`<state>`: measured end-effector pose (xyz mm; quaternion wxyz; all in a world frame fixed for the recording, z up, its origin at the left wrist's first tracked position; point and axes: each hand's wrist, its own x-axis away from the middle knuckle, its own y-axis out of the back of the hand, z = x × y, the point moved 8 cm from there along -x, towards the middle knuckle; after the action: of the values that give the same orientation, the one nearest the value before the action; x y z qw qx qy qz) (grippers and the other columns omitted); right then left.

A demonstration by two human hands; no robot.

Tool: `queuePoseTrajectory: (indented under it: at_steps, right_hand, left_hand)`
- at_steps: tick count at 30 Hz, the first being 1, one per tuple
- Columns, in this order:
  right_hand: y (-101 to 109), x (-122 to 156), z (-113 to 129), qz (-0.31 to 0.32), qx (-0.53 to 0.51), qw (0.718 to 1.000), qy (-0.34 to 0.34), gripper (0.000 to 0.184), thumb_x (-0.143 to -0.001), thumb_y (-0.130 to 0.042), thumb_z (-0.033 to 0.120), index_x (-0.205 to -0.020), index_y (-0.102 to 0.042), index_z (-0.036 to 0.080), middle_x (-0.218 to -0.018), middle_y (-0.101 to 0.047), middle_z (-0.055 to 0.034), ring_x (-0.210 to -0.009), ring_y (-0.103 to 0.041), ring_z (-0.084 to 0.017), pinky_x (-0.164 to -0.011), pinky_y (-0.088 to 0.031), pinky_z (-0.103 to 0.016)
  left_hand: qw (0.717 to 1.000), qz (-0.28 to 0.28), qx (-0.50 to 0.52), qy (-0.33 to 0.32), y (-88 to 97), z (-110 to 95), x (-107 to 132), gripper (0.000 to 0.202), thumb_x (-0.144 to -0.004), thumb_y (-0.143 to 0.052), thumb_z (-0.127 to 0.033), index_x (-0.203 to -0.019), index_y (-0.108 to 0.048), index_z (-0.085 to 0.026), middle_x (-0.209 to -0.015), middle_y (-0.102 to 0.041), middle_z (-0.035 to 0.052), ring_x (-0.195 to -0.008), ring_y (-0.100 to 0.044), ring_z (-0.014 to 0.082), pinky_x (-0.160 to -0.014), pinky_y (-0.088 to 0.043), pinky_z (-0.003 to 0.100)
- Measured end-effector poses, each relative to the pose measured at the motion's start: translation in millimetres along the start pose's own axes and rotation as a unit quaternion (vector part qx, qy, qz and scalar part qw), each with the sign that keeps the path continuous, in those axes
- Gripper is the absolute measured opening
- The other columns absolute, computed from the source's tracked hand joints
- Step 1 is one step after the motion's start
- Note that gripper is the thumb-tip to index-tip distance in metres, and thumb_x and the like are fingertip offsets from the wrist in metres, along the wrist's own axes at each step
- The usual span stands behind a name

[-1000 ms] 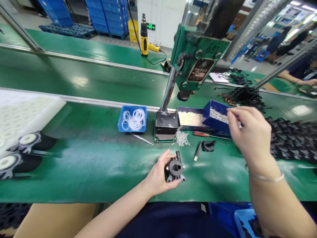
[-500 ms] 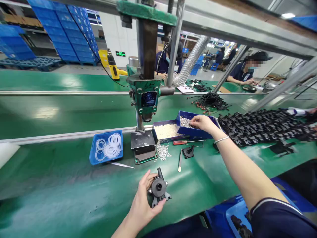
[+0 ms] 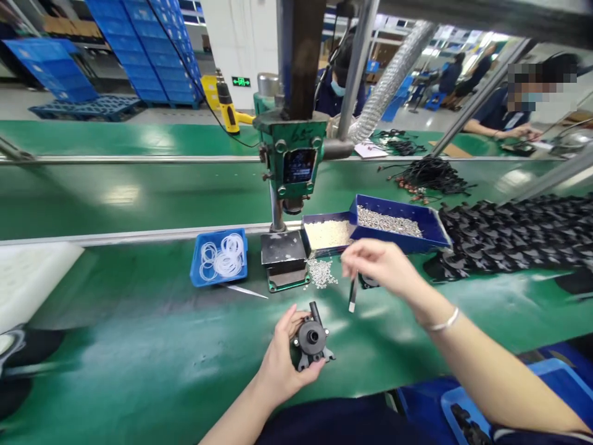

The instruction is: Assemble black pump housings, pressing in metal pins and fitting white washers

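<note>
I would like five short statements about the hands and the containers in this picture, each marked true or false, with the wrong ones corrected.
1. The left hand holds a black part with a short tube. True.
2. The right hand is inside the dark blue box. False: it is outside, on the near side.
3. The bracelet is on the left wrist. False: it is on the right.
4. White rings lie in a blue tray. True.
5. Tiny pale rings lie loose on the green table. True.

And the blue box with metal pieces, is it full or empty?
Partly filled: metal pieces lie inside the blue box, but its right end is bare.
</note>
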<state>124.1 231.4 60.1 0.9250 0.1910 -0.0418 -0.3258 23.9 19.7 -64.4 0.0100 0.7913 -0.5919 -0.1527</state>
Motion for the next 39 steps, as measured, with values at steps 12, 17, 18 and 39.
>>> queuePoseTrajectory:
  at_steps: [12,17,18,39]
  right_hand:
    - [-103,48,-12,-0.013,0.162,0.97,0.183,0.008,-0.094,-0.061,0.023,-0.093,-0.068,0.019,-0.112,-0.06,-0.0099,-0.111,-0.059,-0.021,-0.095,-0.053,-0.04]
    - [-106,55,3,0.053,0.275,0.923,0.262,0.013,-0.096,-0.057,0.02,-0.102,-0.068,0.02,-0.124,-0.059,-0.0117,-0.115,-0.058,-0.021,-0.096,-0.053,-0.041]
    - [-105,55,6,0.07,0.294,0.914,0.27,0.013,-0.096,-0.057,0.02,-0.103,-0.068,0.02,-0.127,-0.059,-0.0119,-0.117,-0.057,-0.022,-0.097,-0.053,-0.042]
    - [-117,121,1,0.043,0.23,0.94,0.25,0.036,-0.094,-0.058,0.008,-0.126,-0.064,0.023,-0.093,-0.063,-0.0064,-0.083,-0.058,-0.015,-0.071,-0.052,-0.03]
  left_hand:
    - [0.999,-0.002,-0.012,-0.031,1.3,-4,-1,0.1,-0.078,-0.076,-0.023,-0.153,-0.009,-0.025,-0.139,-0.05,0.016,-0.127,-0.057,0.0292,-0.108,-0.05,0.051]
    - [1.0,0.005,-0.001,-0.031,0.5,-4,0,0.102,-0.077,-0.077,-0.023,-0.153,-0.009,-0.026,-0.14,-0.049,0.0155,-0.128,-0.056,0.0286,-0.108,-0.05,0.05]
    - [1.0,0.004,-0.001,-0.031,0.7,-4,0,0.102,-0.077,-0.078,-0.023,-0.153,-0.009,-0.026,-0.14,-0.05,0.0154,-0.128,-0.056,0.0285,-0.108,-0.05,0.05]
    - [0.999,0.02,-0.021,-0.033,0.3,-4,-1,0.088,-0.071,-0.075,-0.017,-0.146,-0.029,-0.026,-0.141,-0.045,0.0141,-0.131,-0.053,0.0318,-0.111,-0.047,0.051]
